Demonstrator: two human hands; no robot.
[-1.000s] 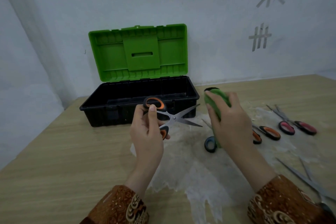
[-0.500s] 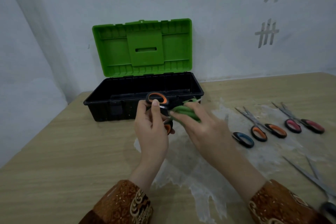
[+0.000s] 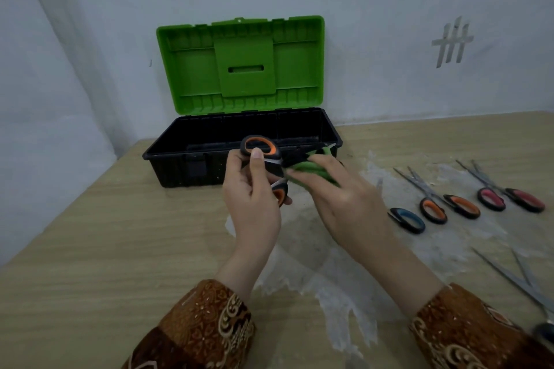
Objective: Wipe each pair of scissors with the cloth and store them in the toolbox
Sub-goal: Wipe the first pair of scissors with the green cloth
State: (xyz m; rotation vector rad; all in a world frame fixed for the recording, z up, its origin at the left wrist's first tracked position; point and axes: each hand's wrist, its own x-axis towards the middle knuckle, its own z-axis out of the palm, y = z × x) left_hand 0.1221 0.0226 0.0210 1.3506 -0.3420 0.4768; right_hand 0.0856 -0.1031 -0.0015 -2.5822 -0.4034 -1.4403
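Just in front of the toolbox (image 3: 192, 165), the left hand (image 3: 254, 207) grips an orange-handled pair of scissors (image 3: 263, 159) by its handles, thumb lying up along the upper loop, lower loop tucked against the fingers. At 3 o'clock from that grip, the right hand (image 3: 344, 204) has its fingers curled round the green cloth (image 3: 311, 169), which wraps the blades so that they are hidden. Both hands hover over a crumpled clear sheet (image 3: 329, 278) on the wooden table (image 3: 105, 249). At 12 o'clock the box stands open, green lid (image 3: 239, 66) upright against the wall, its black tub showing open room. At 3 o'clock lie more scissors: blue-handled (image 3: 407, 219), orange-handled (image 3: 449, 207), red-handled (image 3: 509, 198). Another pair (image 3: 518, 281) lies at 4 o'clock near the table's edge.
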